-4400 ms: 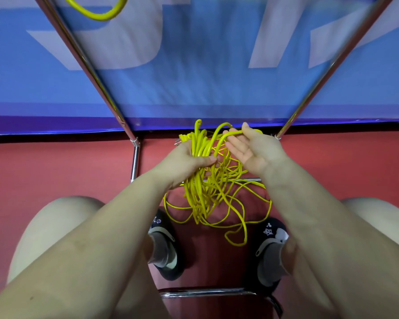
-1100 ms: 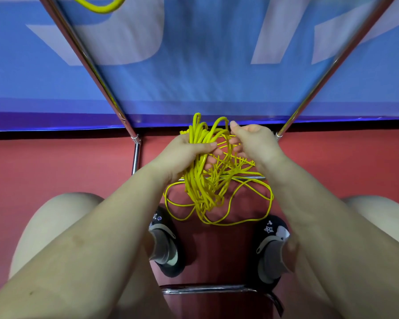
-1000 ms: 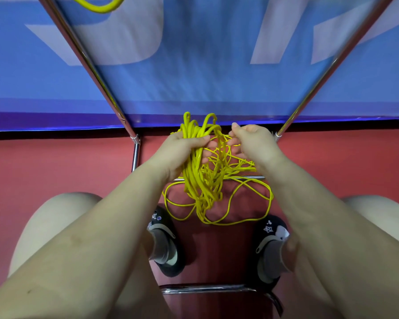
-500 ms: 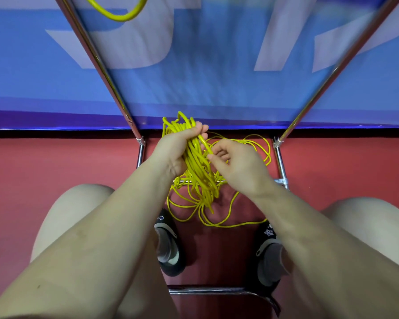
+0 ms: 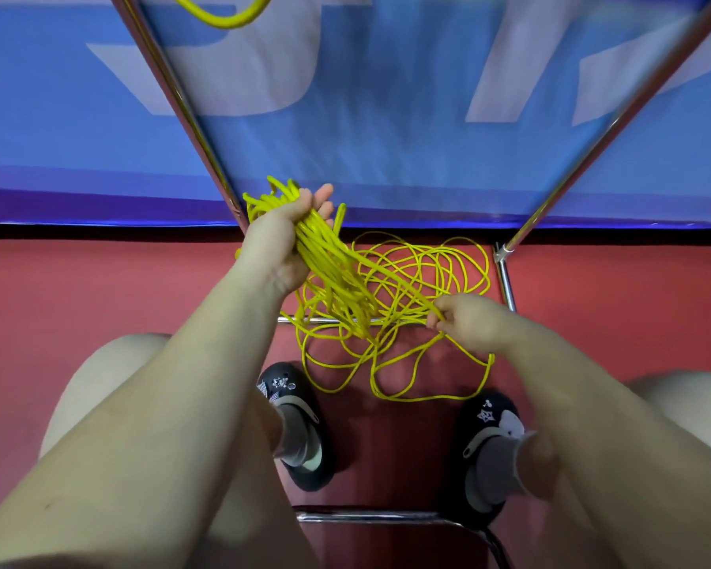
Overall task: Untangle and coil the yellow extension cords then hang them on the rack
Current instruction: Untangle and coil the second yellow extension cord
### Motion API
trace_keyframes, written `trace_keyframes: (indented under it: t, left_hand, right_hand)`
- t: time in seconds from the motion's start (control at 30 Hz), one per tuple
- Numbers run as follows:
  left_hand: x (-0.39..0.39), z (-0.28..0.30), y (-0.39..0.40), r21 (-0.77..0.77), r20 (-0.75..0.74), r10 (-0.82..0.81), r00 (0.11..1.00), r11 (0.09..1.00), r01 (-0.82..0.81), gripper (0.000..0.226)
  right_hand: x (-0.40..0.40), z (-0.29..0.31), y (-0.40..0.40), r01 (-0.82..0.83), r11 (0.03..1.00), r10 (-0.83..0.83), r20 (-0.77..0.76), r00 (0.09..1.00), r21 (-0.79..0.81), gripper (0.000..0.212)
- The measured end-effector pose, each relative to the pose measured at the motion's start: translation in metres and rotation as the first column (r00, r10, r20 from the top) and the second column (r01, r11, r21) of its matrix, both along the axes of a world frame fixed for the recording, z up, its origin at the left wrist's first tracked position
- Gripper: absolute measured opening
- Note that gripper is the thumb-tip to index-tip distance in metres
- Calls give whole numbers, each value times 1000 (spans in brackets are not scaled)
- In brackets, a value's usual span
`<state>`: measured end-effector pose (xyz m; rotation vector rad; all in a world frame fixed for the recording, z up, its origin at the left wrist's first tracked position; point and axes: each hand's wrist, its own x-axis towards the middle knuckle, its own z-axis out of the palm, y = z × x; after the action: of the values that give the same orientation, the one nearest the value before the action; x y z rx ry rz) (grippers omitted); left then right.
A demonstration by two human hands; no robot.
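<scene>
A tangled yellow extension cord (image 5: 390, 297) hangs in loose loops above the red floor, between my knees. My left hand (image 5: 282, 244) grips a thick bundle of its strands, held up near the blue banner's lower edge. My right hand (image 5: 466, 324) pinches one strand, lower and to the right, drawn taut from the bundle. Loose loops spread behind and below both hands. Another yellow cord loop (image 5: 222, 16) hangs at the top, by the left pole of the chrome rack (image 5: 181, 104).
The rack's two slanted chrome poles frame a blue banner (image 5: 386, 137). A low horizontal rack bar (image 5: 304, 321) crosses behind the cord. My two black shoes (image 5: 296, 425) stand on the red floor (image 5: 99, 289). A chrome bar (image 5: 370, 516) lies near my feet.
My right hand has pulled a strand down and to the right, away from the bundle. My left hand rose slightly, and the loops have spread wider to the right.
</scene>
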<state>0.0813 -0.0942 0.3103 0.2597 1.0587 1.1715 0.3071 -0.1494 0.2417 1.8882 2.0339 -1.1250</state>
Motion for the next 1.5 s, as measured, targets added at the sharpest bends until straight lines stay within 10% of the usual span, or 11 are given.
trace_keyframes:
  t: [0.2,0.5,0.97,1.13,1.3,1.5]
  left_hand:
    - [-9,-10,7,103,-163,-58,985,992,76,19]
    - [6,-10,-29,123,-503,-295,813,906,405,6]
    - [-9,-11,-86,112,-449,-352,821,890,442,16]
    - [-2,-13,-55,123,-374,-335,865,906,404,14]
    - [1,-11,-9,88,-159,-204,966,972,220,6]
    - [21,-29,23,38,-79,-139,987,989,142,11]
  right_hand:
    - [-9,41,14,353,933,-332,-541,773,-68,9]
    - [-35,86,20,495,713,-634,-759,151,-497,14]
    - [-76,101,12,443,661,-675,-738,-1,-605,10]
    - [-73,101,30,527,648,-681,-728,77,-551,12]
    - [-64,81,37,504,837,-505,-658,558,-215,6]
    - [-46,30,35,411,908,-276,-626,730,78,28]
